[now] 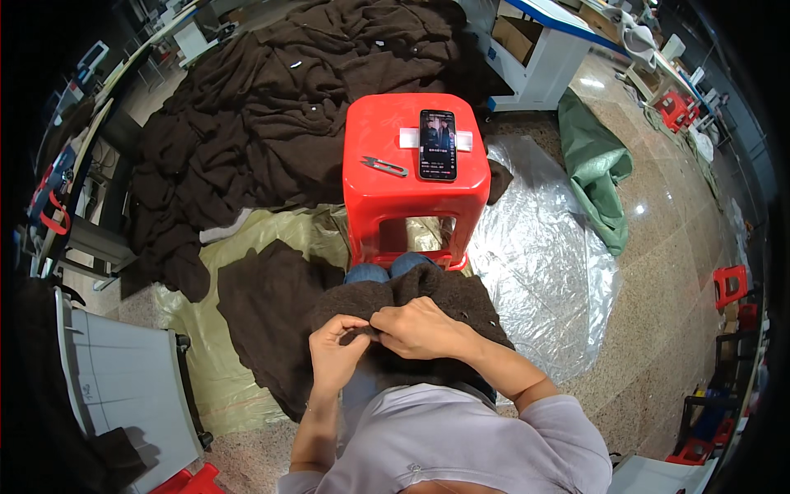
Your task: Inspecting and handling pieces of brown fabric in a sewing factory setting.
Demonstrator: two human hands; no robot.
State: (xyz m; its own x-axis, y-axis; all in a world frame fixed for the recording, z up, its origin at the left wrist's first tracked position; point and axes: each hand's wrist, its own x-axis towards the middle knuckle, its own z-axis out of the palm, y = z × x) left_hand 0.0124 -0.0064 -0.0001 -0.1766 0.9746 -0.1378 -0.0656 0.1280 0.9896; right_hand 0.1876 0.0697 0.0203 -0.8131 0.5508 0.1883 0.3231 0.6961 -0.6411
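Observation:
Dark brown knitted cloth (271, 321) lies across my lap and hangs down on the left onto plastic sheeting. My left hand (336, 350) pinches a fold of this cloth between thumb and fingers. Right beside it, my right hand (415, 329) is closed on the same fold, its fingers curled; its fingertips are partly hidden. Ahead of my knees stands a red plastic stool (370, 123). Thread snips (384, 166) lie on its left side, and a lit phone (438, 146) rests on a white strip to the right, both away from my hands.
A big heap of dark brown cloth (271, 90) covers the floor behind the stool. Yellowish plastic sheeting (226, 387) lies at left, clear plastic sheeting (543, 272) at right, near a green sheet (597, 169). A grey wheeled bin (132, 370) stands at lower left.

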